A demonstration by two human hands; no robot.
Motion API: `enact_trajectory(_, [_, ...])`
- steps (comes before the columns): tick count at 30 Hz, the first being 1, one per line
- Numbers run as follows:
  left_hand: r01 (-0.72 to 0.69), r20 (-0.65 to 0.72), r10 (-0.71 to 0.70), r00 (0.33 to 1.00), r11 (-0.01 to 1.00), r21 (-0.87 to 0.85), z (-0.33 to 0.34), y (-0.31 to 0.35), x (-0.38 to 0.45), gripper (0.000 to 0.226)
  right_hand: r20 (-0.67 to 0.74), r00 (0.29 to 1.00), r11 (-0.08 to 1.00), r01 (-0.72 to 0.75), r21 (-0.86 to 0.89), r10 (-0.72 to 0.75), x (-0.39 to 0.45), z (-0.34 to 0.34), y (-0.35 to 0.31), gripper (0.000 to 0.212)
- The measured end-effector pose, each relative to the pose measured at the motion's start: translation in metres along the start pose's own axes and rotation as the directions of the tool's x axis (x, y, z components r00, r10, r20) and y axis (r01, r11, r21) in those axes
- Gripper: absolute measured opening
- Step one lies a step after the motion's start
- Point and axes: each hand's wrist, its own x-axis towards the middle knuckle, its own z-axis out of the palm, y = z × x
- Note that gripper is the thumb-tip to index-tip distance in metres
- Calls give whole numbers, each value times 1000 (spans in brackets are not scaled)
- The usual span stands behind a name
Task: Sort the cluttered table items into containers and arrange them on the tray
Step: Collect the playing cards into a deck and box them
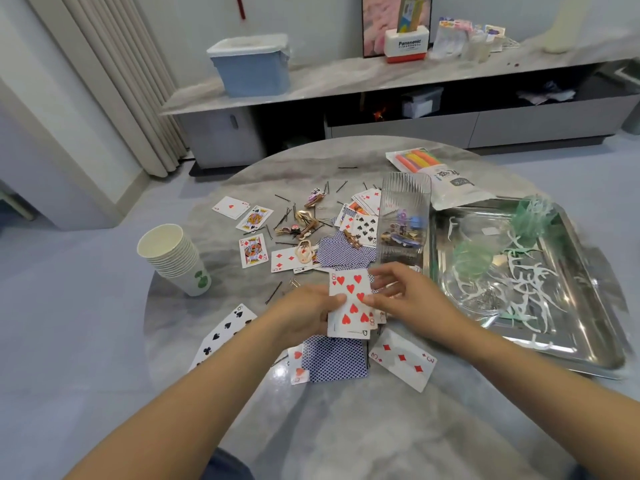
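The left hand (306,308) fingers curl under a card stack (351,306), eight of hearts on top; the right hand (398,289) fingers pinch its right edge above the table (214,303).

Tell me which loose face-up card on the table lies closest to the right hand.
The three of diamonds, lying face-up just below the right hand. The nine of spades sits off to the left, and the other face-up cards lie farther up the table.

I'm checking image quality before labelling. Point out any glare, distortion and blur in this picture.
Head view: glare streaks on the steel tray; wide-angle bending curves the shelf and table edge; the cards held in both hands stay readable; floss picks look smeared.
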Motion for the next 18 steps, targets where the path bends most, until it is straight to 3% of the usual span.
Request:
enact_trajectory(3, [18,38,-22,999,995,97,3,-5,1,29,146,974,956,-202,213,173,-2,4,-1,18])
enact_trajectory(5, [-16,-10,21,1000,946,325,2,-10,3,31,124,966,948,-246,202,225,-2,4,-1,5])
enact_trajectory(6, [-51,-45,86,995,861,507,-3,-16,1,32,100,966,952,-253,173,239,-2,6,0,6])
enact_trajectory(8, [-83,-57,252,966,512,855,-13,-26,3,38,60,966,963,-255,87,250,0,3,2,11])
enact_trajectory(9, [-56,-48,305,951,323,945,-18,-33,4,45,58,965,964,-260,59,256,0,3,3,13])
enact_trajectory(10, [-34,-35,333,942,200,979,-21,-41,5,55,58,964,964,-263,42,260,-2,3,3,15])
enact_trajectory(11, [-22,-29,342,939,144,989,-22,-47,6,62,58,963,964,-264,35,262,-3,3,4,17])
enact_trajectory(18, [-26,-12,376,927,97,995,-20,-56,10,65,60,969,971,-241,14,239,-7,3,4,10])
